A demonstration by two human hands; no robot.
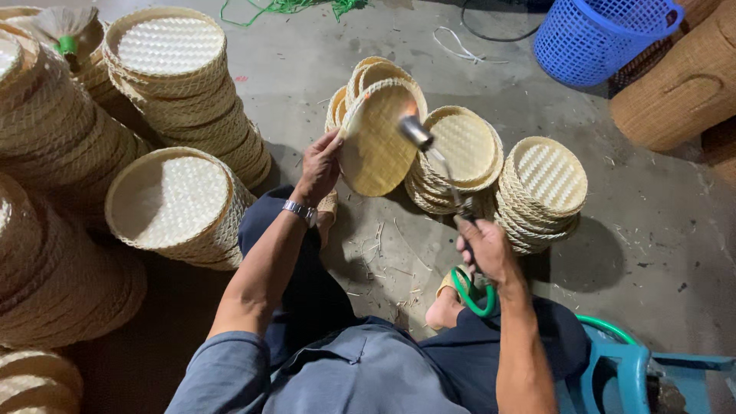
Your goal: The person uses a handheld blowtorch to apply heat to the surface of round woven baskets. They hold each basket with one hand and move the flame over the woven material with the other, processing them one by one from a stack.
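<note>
— What have my hands got?

— My left hand [318,165] pinches the rim of a round woven tray [379,138], tilted up on edge above the floor [307,69]. My right hand [483,249] has its grip wrapped tight round a torch wand [441,165] with a green hose [471,295]; its flame touches the tray's upper edge.

— And around them?

— Just behind the tray, low stacks of finished trays [537,192]. Taller stacks [172,195] by my left arm, a blue basket [598,34] at the far right.
</note>
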